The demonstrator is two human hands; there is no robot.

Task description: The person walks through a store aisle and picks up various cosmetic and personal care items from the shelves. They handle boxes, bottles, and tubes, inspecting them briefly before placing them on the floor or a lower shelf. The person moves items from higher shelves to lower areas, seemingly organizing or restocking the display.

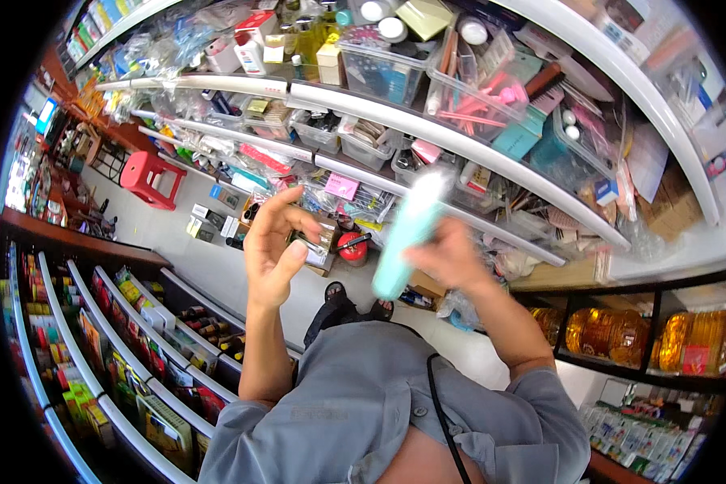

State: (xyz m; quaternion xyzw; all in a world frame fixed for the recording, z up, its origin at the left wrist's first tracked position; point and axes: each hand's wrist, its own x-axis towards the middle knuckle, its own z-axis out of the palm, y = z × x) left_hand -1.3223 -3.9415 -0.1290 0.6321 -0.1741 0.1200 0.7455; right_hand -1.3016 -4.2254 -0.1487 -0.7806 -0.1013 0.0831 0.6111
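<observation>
My right hand (454, 257) is closed around a pale turquoise bottle (402, 248) with a whitish upper end, held tilted in front of the shelves. Motion blurs both the hand and the bottle, so the bottle's details cannot be made out. To the left, my left hand (278, 251) is raised with its fingers curled apart and nothing in it. Behind my hands run white-edged store shelves (363, 109), crowded with clear plastic bins (381, 72), small boxes, bottles and wrapped goods. A pink box (341, 186) lies on a lower shelf between the hands.
A red plastic stool (151, 178) stands on the floor at the left, near several small boxes (206, 222). A red round container (353, 248) is by my feet. Shelves of packaged goods (151, 357) stand lower left; large jugs of yellow oil (608, 333) sit at the right.
</observation>
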